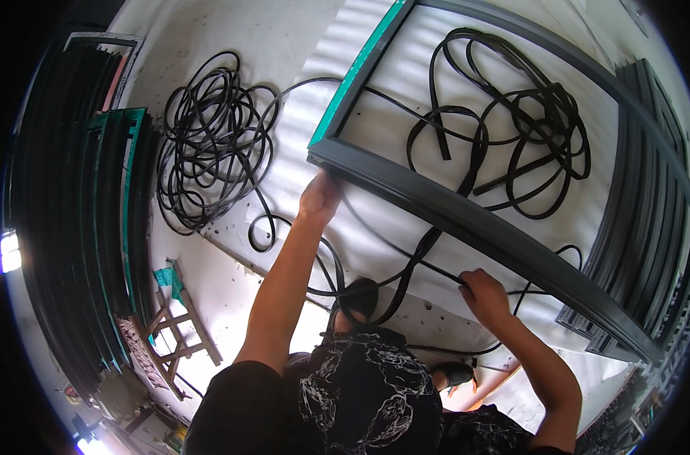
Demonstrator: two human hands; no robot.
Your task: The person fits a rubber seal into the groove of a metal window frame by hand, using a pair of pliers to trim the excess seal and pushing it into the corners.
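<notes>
A large dark grey window frame point(436, 199) stands tilted in front of me, with green film point(360, 70) along its left side. Right at its near left corner is my left hand point(320, 199), closed, its fingertips partly hidden against the frame's edge. From there a black rubber strip point(428, 263), blurred near the left hand, runs down and right to my right hand point(485, 298). The fingers of that hand are pinched round the strip, below the frame's near bar and apart from it.
Tangled black strip point(216, 144) lies on the floor at left; more loops point(542, 114) show through the frame on white sheeting point(299, 152). Dark frames point(64, 205) stack along the left wall, others point(640, 197) at right. A small wooden stool point(179, 334) stands at lower left.
</notes>
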